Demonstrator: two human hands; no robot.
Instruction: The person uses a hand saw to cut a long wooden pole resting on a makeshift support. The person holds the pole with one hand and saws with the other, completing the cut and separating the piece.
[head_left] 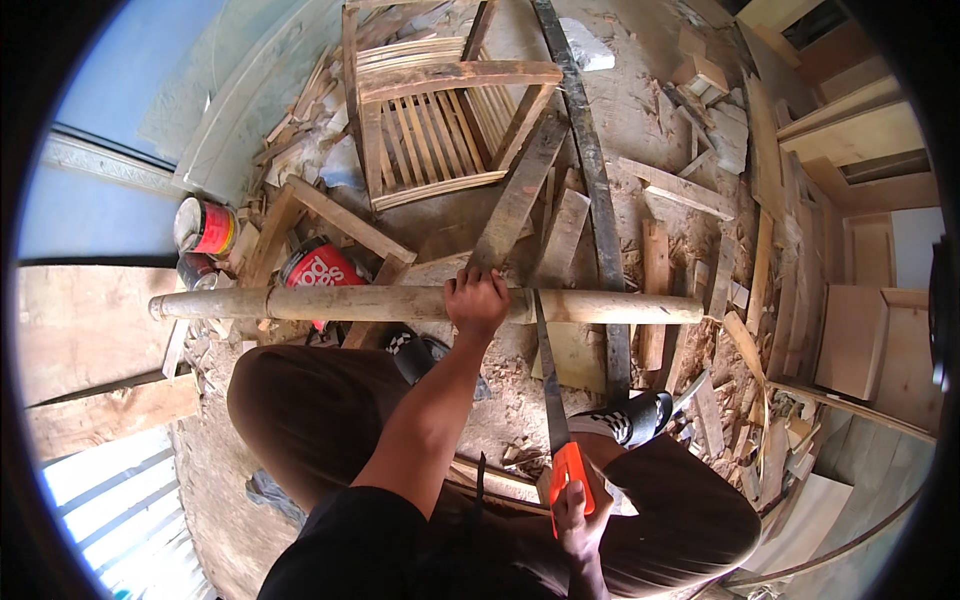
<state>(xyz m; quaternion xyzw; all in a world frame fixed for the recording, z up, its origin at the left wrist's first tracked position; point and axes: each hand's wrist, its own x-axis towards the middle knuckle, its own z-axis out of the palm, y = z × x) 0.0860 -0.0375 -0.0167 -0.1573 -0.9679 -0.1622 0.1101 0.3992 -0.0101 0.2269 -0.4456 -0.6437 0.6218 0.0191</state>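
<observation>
A pale bamboo pole (370,303) lies crosswise in front of me, over my knees' far side. My left hand (476,298) is wrapped over its middle, fingers curled round the top. In my right hand (580,522) is the orange handle of a hand saw (552,390). The saw's blade points away from me, and its far end meets the pole a little right of my left hand. How deep the blade sits in the pole, I cannot tell. Timber planks (520,190) lie just beyond the pole.
A slatted wooden chair-like frame (440,130) stands beyond the planks. A long dark beam (590,170) runs away from me. Red cans (325,265) are at the left. Wood offcuts (710,410) litter the floor at right, beside wooden cabinets (855,340).
</observation>
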